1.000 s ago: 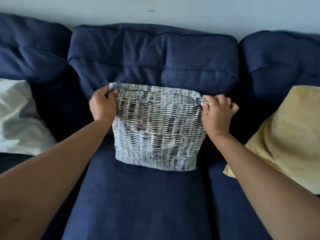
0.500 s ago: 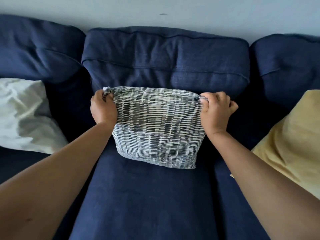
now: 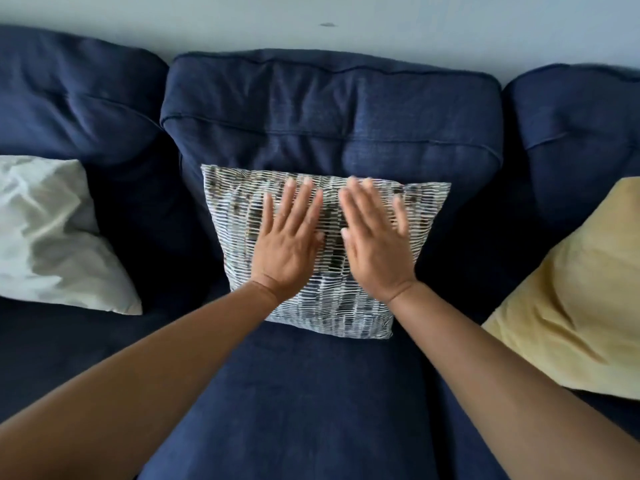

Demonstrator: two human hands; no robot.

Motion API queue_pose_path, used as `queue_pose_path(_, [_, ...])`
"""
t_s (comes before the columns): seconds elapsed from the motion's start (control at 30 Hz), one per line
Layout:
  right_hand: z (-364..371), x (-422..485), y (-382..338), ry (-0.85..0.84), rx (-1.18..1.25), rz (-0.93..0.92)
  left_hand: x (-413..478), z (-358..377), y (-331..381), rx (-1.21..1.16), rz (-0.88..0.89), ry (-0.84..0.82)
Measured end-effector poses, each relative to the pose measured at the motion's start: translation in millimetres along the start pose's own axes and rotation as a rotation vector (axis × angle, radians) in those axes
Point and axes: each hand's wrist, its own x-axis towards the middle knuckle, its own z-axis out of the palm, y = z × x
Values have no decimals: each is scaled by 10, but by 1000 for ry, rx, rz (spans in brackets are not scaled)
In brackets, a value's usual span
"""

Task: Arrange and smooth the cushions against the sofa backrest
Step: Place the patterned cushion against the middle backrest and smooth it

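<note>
- Leaning against the middle section of the dark blue sofa backrest, the patterned cushion stands on the middle seat, its lower edge resting on the seat fabric and its top edge touching the backrest.
- The cushion's cover carries a grey, black and white woven-looking print; its top corners show plainly at left and right, clear of both hands.
- The left hand lies flat on the front face of the cushion, left of centre, fingers straight and slightly spread, pointing up toward the backrest. Its grip is fully splayed and has hold of nothing; only palm and fingers press on the cover.
- The right hand lies flat just beside it, right of centre on the same face, fingers likewise extended and fanned, somewhat blurred. Its grip too is spread wide with no fabric pinched.
- The two thumbs sit close together near the cushion's middle line, with a narrow strip of patterned cover showing between the hands.
- Both fingertips reach almost to the cushion's top edge, while the wrists lie over its lower half, so the cushion sits directly beneath and beyond the palms.
- A white cushion rests on the left seat against the backrest, well apart from the hands.
- A yellow cushion leans at the right, also untouched.
</note>
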Motion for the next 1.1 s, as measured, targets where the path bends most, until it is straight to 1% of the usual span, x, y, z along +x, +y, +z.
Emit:
queue_pose_path(0.03, [87,-67,-25,-53,-27,-52,-47,111,-7,52,-2,-83])
queue_pose_path(0.07, [179,-137,16,-107,-77,-76,-74,209,-66,89,-42,-145])
queue_pose_path(0.1, [248,-194,114,-167,-128,-67,-85,279,-162,125,-96,-190])
queue_pose_path(0.13, [299,-236,246,-222,-170,-30,-94,314,-284,166,-141,-223])
queue_pose_path(0.2, [319,-317,529,-277,-220,106,-110,324,-528,221,-209,-262])
queue_pose_path(0.27, [244,-374,701,-251,-223,250,-101,256,-670,199,-298,-255])
queue_pose_path(0.3, [193,-382,721,-215,-220,298,-88,206,-668,170,-323,-218])
queue_pose_path(0.33, [135,-384,695,-170,-217,326,-75,156,-616,129,-306,-167])
queue_pose_path(0.37, [85,-384,632,-124,-206,327,-72,120,-523,92,-235,-115])
queue_pose_path(0.4, [58,-376,540,-87,-181,294,-85,114,-399,70,-123,-70])
queue_pose_path(0.47, [76,-363,336,-94,-131,153,-146,169,-164,58,60,-62])
queue_pose_path(0.5, [121,-387,258,-133,-133,73,-190,230,-106,74,91,-91])
queue_pose_path(0.53, [181,-429,222,-174,-156,14,-235,301,-98,103,77,-125])
queue_pose_path(0.57, [235,-463,245,-213,-186,-3,-267,363,-134,130,29,-157])
queue_pose_path(0.63, [296,-496,390,-276,-231,87,-324,421,-315,179,-91,-217])
queue_pose_path(0.7, [272,-552,570,-315,-266,208,-387,407,-488,228,-158,-260])
queue_pose_path(0.77, [189,-596,634,-318,-270,280,-435,343,-570,237,-205,-260])
queue_pose_path(0.8, [143,-588,594,-291,-251,290,-437,296,-571,215,-229,-235])
queue_pose_path(0.87, [44,-524,422,-211,-186,249,-405,212,-491,162,-240,-147])
queue_pose_path(0.9, [11,-477,313,-185,-154,197,-391,186,-432,140,-213,-97])
queue_pose_path(0.97, [41,-401,92,-170,-122,46,-412,207,-329,109,-96,-15])
queue_pose_path(1.03, [198,-397,-75,-175,-142,-101,-532,331,-314,125,27,-11])
queue_pose_path(1.1, [412,-436,-104,-178,-201,-197,-701,489,-442,192,76,-63])
